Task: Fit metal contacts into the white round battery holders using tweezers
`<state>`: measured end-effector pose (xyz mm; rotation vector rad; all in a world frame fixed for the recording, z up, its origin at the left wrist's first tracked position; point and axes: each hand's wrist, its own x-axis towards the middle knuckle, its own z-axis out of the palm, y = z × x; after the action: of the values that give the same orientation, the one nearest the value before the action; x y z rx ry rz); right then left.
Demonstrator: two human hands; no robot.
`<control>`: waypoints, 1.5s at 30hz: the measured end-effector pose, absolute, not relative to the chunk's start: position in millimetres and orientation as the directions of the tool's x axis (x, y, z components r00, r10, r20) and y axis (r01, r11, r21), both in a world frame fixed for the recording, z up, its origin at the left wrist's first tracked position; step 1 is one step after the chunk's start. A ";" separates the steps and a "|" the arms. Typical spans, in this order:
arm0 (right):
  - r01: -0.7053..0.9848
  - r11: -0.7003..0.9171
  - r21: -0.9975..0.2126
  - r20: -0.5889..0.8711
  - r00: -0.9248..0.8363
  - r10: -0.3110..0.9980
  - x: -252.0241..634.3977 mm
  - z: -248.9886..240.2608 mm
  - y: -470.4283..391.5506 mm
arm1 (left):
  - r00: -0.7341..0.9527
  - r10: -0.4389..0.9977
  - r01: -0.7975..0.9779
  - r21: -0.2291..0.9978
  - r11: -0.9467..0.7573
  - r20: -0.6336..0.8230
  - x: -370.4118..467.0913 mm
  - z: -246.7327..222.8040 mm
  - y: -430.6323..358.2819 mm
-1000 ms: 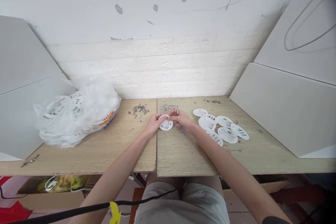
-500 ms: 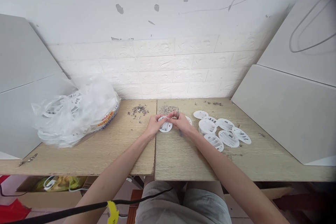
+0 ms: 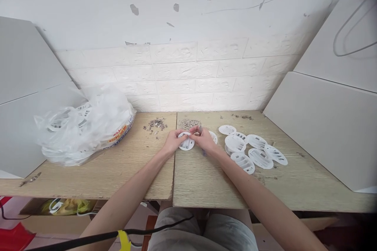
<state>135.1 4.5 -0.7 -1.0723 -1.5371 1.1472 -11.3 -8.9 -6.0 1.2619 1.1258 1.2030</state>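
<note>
My left hand pinches the left rim of a round white plastic disc with slotted compartments, held just above the table. At the disc's upper right edge, the thumb and fingertips of my right hand are pressed together; any small part between them is too small to make out. A slim, shiny metal tool sticks up from my right fingers, and something bluish shows below that palm. Beyond the hands lies a pile of small metal pieces. Another white disc is partly hidden behind my right hand.
Several white slotted discs lie overlapping on the right of the table. A second heap of metal pieces sits left of the seam. A plastic bag full of white parts stands at left. A black cable crosses below.
Both hands stay at the disc, with the right fingertips shifting slightly at its upper edge. The view has tilted a little, so the discs at right appear shifted.
</note>
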 end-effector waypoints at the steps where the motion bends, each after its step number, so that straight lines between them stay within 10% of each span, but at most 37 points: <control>1: 0.117 0.182 -0.976 0.154 -0.214 0.965 135.0 -2.0 5.4 | 0.062 0.997 -0.006 0.999 -0.049 0.049 -11.0 -6.8 -8.4; 10: 0.164 0.227 -0.960 0.181 -0.252 0.951 136.6 -6.2 7.8 | 0.015 0.999 0.057 0.997 -0.052 0.051 -8.4 -6.5 -8.8; 17: -0.116 0.033 -0.993 0.057 -0.211 0.976 148.4 17.6 -2.2 | 0.367 0.930 -0.406 0.904 0.136 0.024 -17.4 16.9 -18.7; 22: -0.102 0.016 -0.995 0.039 -0.227 0.973 148.4 15.0 -2.9 | 0.284 0.958 -0.450 0.886 0.110 0.025 -18.3 19.1 -19.8; 36: 0.247 0.217 -0.945 0.181 -0.159 0.971 146.2 -8.2 4.5 | 0.322 0.898 0.049 0.942 -0.332 0.299 -5.9 -0.7 -26.0; 45: 0.305 0.195 -0.932 0.100 -0.302 0.948 151.2 0.1 2.9 | 0.147 0.989 -0.367 0.928 0.067 -0.014 -11.0 12.8 -19.6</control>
<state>151.2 2.9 0.1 -1.1839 -1.7434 1.1176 -11.0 -19.6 12.8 0.9627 0.8473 1.2324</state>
